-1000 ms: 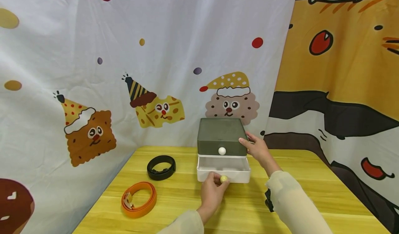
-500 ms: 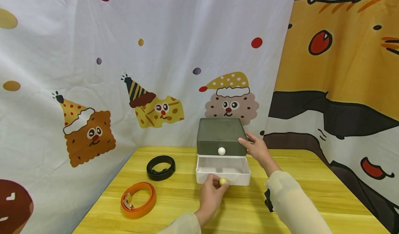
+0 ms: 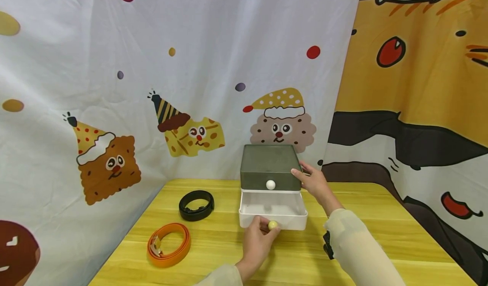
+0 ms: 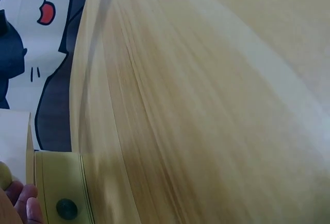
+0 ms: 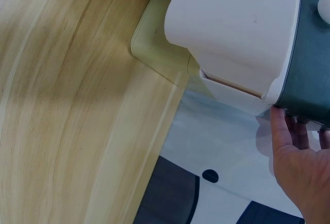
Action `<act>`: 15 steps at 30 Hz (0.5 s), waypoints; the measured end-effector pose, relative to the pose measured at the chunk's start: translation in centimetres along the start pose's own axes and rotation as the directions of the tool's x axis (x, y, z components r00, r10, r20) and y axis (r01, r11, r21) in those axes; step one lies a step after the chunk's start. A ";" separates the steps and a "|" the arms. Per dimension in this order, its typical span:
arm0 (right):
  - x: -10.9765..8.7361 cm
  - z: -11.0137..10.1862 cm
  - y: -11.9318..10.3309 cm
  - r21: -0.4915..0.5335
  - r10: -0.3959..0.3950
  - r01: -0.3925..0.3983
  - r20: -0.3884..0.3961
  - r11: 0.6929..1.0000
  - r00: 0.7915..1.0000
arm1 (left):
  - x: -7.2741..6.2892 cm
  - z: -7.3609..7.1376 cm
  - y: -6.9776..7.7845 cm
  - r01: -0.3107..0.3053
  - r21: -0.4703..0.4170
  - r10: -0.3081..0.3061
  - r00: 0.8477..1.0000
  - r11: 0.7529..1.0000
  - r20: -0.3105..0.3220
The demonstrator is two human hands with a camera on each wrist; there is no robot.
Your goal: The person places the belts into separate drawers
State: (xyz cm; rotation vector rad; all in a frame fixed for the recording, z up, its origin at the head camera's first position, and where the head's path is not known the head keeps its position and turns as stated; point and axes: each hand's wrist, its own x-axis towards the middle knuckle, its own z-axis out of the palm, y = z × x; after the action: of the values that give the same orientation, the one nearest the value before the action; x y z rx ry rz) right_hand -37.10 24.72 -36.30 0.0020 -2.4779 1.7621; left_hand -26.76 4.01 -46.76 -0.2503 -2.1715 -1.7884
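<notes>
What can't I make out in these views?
Head: dark object, partly hidden by the right sleeve.
Head: inside of green upper section, hidden by its front.
Left wrist: left hand and yellow knob, cut off by left edge.
Right wrist: white knob, cut off by right edge.

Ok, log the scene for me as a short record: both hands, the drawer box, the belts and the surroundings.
Left hand: pinches the pale yellow knob
Right hand: touches the right side of the box
Lower drawer: white, stands open toward the person
Upper drawer: green front, white knob, closed
Black belt: coiled, left of the box
Orange belt: coiled, nearer the person than the black one
Table: yellow wood grain
Backdrop: cloth with cartoon prints
</notes>
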 end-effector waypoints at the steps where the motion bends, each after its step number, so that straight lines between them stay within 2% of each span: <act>1: 0.0 0.0 0.0 -0.002 0.000 0.000 -0.001 1.000 1.000 | 0.0 0.0 0.0 -0.001 -0.002 0.001 1.000 1.000 0.002; 15: -0.1 0.0 0.0 -0.016 0.006 -0.006 -0.008 1.000 1.000 | -0.5 -0.3 0.2 -0.003 0.000 0.003 1.000 1.000 0.006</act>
State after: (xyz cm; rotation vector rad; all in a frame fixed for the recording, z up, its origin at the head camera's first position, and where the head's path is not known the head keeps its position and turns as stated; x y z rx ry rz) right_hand -36.99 24.69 -36.28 -0.0132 -2.4894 1.7410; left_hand -26.18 3.81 -46.73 -0.2586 -2.1744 -1.7884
